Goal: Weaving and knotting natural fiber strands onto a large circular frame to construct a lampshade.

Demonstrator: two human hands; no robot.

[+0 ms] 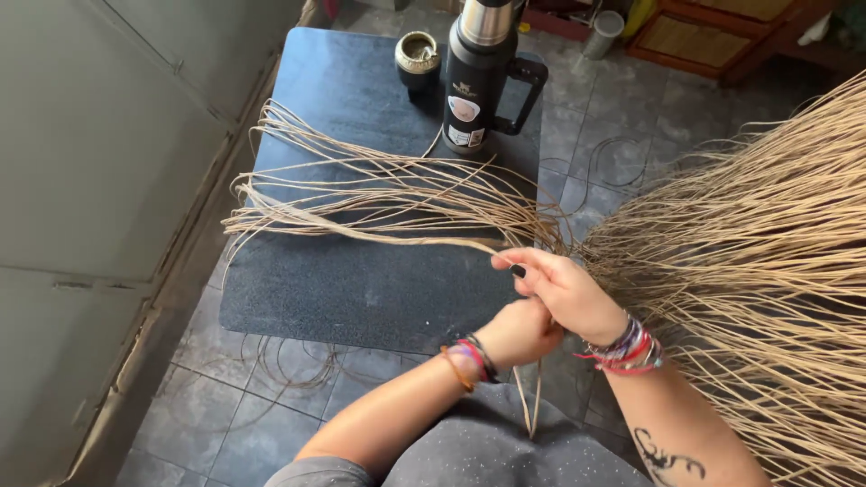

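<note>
Two hands working long tan fibre strands over a dark mat.

Right hand [566, 290] pinches a thin bundle of strands [379, 194] between thumb and fingertips; the strands fan leftward across the dark mat [361, 280]. Left hand [519, 332] sits just below it, touching, fist closed around strands that hang down toward the lap. A large sheaf of fibres [758, 271] spreads right. Black flask [478, 77] and small metal-rimmed cup [418, 56] stand at the mat's far edge.

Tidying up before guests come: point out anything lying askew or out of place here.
Loose straw strands fan untidily across the dark mat, several tips hanging past its left edge. A few stray strands curl on the tiled floor below. The black flask and cup stand upright.
</note>
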